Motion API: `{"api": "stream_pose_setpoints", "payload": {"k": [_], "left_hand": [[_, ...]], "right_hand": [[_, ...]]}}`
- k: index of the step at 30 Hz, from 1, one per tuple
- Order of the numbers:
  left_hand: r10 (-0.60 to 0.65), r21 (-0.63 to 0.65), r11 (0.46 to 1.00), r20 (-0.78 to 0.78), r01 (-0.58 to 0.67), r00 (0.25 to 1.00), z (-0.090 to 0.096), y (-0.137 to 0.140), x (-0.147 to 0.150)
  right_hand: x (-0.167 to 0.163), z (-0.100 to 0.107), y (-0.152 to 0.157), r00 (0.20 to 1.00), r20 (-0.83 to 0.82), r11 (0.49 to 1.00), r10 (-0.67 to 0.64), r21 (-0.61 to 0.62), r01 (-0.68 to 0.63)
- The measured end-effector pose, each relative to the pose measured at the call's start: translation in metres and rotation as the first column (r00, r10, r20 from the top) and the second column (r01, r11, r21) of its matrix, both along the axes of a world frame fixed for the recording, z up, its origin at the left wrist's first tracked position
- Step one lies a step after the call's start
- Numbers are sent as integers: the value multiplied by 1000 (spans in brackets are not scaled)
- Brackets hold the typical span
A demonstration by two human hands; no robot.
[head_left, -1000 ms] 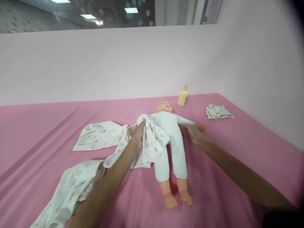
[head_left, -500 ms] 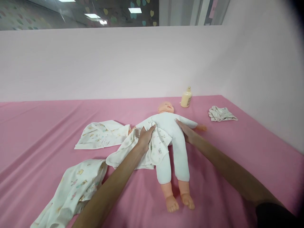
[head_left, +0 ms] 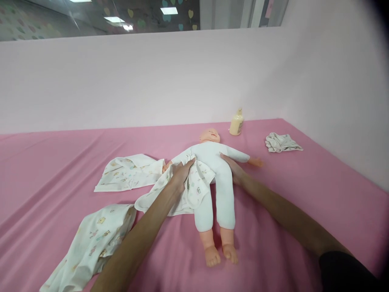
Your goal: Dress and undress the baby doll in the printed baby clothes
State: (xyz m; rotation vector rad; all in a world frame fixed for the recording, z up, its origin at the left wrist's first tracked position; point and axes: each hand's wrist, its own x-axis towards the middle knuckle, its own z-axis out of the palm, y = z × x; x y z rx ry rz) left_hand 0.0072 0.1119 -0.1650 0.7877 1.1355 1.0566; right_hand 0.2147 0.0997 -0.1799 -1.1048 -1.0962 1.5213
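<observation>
A baby doll (head_left: 216,159) with a white cloth body lies on its back, its bare feet towards me. My left hand (head_left: 181,175) is closed at the doll's side, with a printed white baby shirt (head_left: 199,182) bunched under it. That shirt lies over the doll's hip and spreads out to the left. On the opposite side, my right hand (head_left: 234,167) grips the doll's waist, thumb on the front. The fingers of both hands are mostly hidden beneath the doll and cloth.
The bed has a pink sheet (head_left: 267,211). Left of the doll lie a folded printed cloth (head_left: 130,173) and a crumpled printed garment (head_left: 94,239). Near the white wall (head_left: 136,81) stand a pump bottle (head_left: 236,123) and, further right, a small crumpled cloth (head_left: 282,142).
The doll's legs and feet have swung left, with both hands staying on its sides. The head view has shifted slightly. The bottle and the other cloths lie as before.
</observation>
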Motion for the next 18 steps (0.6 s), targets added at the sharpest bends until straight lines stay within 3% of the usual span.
{"api": "stream_pose_setpoints", "payload": {"k": [6,10,15,18], "left_hand": [[46,-112,993,77,-37,996,-7,12,-11],[99,-131,988,95,-86,991,-10,18,-13],[101,-132,988,147,-82,984,-14,20,-11],[94,-80,994,181,-80,979,-15,19,-10]], "right_hand": [[5,-14,7,952,-280,990,123,101,-98],[8,-9,2,943,-331,997,40,81,-14],[11,8,-11,958,-274,996,-88,-9,89],[16,11,-10,959,-250,990,-135,6,141]]}}
